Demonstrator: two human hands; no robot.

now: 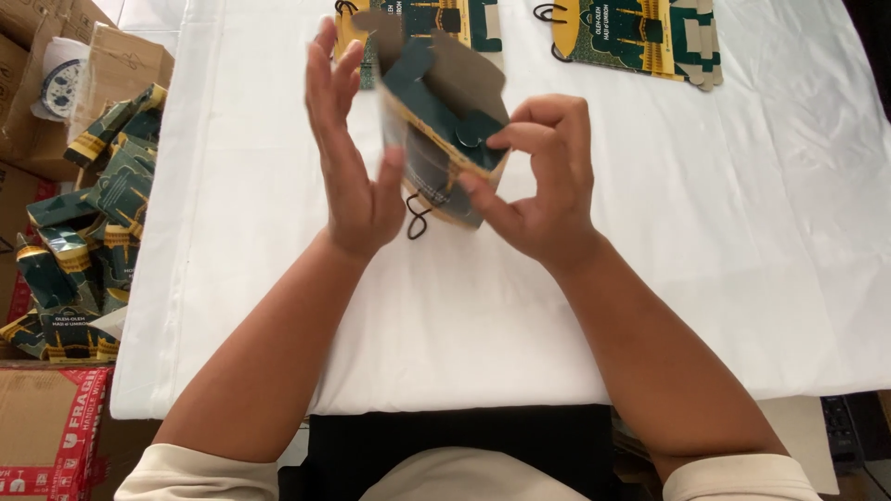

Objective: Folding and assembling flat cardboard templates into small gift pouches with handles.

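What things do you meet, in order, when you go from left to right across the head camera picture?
Cardboard boxes → pile of folded green and gold paper bags → left hand, open → green paper bag held up over the white table → right hand, pinching that bag.

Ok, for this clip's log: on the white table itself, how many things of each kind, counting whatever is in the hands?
Green-and-gold paper bag being folded, held between the left hand and right hand: 1
Flat stacks of unfolded bags at the table's far edge: 2
Total: 3
The heap of finished bags left of the table is too jumbled to count.
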